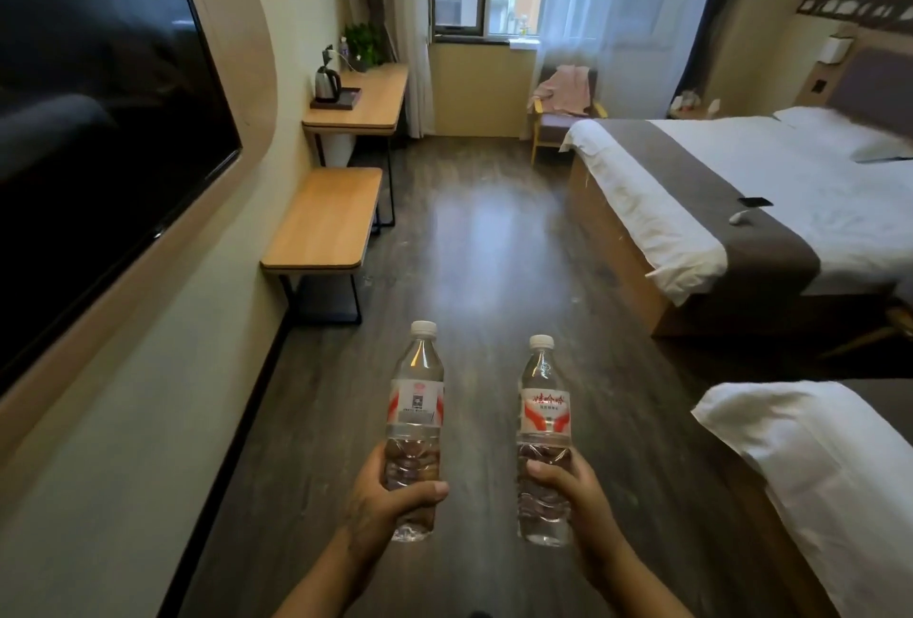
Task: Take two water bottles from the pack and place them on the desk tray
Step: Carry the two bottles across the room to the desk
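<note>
My left hand [380,499] grips the lower body of a clear water bottle [417,400] with a white cap and a red-and-white label, held upright. My right hand [578,489] holds a second water bottle [543,412] of the same kind, also upright. Both bottles hang over the dark wood floor in front of me. Far ahead on the left, a dark desk tray [346,99] lies on the wooden desk [368,111], with a steel kettle [327,84] standing on it. The pack is not in view.
A low wooden bench [321,222] stands against the left wall before the desk. A big dark TV [94,123] hangs on the left wall. Two beds [741,202] fill the right side. A chair with pink cloth [563,94] sits under the window.
</note>
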Motion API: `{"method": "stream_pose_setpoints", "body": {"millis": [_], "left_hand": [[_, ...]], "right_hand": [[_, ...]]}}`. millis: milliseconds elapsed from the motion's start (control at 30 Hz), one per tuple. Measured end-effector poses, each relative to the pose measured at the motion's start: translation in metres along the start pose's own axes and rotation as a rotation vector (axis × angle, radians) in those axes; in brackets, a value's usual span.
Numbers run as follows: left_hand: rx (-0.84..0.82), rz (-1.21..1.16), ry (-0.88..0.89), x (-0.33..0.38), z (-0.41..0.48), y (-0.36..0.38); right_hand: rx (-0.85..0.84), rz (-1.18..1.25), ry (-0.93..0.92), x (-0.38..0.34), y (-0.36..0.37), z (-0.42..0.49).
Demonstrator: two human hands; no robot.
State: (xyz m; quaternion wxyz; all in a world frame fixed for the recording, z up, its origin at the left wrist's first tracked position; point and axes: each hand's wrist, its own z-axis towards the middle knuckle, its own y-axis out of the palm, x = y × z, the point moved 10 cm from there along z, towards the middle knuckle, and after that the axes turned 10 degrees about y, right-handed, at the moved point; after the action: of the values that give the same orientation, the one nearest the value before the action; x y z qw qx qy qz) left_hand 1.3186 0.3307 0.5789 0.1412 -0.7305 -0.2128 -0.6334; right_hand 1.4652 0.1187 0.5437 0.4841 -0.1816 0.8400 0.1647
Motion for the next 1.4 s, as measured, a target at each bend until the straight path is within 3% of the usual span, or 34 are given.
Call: {"method": "stream_pose_setpoints", "body": {"millis": [200,267,333,467,867,1400], "left_hand": [[0.038,-0.023,-0.029,0.033,0.188,0.001],[0.039,-0.049,0.017,0.057,0.221,0.003],[0.066,-0.06,-0.02,0.063,0.333,-0.005],[0.056,-0.067,-0.012,0.075,0.389,-0.002],[-0.014,-0.022,0.023,0.151,0.768,-0.035],[0.006,-0.054,0.018,0.219,1.21,-0.034]], "right_hand": [[-0.065,-0.034,-0.025,-0.116,0.005,0.168],[-0.08,-0.025,-0.043,-0.146,0.012,0.185],[-0.08,-0.023,-0.052,-0.203,0.014,0.288],[-0.087,-0.027,-0.056,-0.229,0.021,0.334],[0.018,-0.024,-0.067,-0.407,0.068,0.644],[-0.095,-0.003,-0.069,-0.608,0.087,1.06]]}}
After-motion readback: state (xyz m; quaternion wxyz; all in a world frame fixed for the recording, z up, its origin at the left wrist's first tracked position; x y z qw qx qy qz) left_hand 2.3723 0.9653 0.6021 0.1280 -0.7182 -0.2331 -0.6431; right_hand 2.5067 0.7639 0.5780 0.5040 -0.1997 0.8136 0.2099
